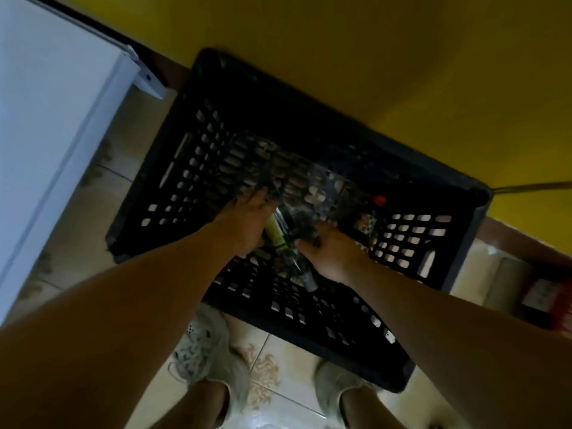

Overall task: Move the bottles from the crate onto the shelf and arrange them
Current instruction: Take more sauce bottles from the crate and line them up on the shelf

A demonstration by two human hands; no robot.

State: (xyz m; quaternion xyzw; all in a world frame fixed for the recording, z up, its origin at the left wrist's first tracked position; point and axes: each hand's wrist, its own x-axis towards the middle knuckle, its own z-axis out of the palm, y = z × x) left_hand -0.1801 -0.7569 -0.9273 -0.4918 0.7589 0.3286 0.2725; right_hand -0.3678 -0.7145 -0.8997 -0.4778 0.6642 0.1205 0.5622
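Observation:
A black slatted crate (pixel 192 168) stands on the tiled floor below me. Both hands reach down into it. My left hand (pixel 247 221) holds a bottle with a yellow-green label (pixel 274 233) against its palm. My right hand (pixel 331 252) curls over a dark bottle, whose neck and cap (pixel 309 283) point toward me. Motion blur hides the exact grip of the fingers. A red-capped bottle (pixel 379 200) with a colourful label lies deeper in the crate, to the right of my right hand. No shelf is in view.
A white cabinet or appliance (pixel 52 119) stands to the left of the crate. A yellow wall (pixel 402 72) runs behind it. My two shoes (pixel 204 345) are at the crate's near edge. A red object (pixel 554 298) sits on the floor at the right.

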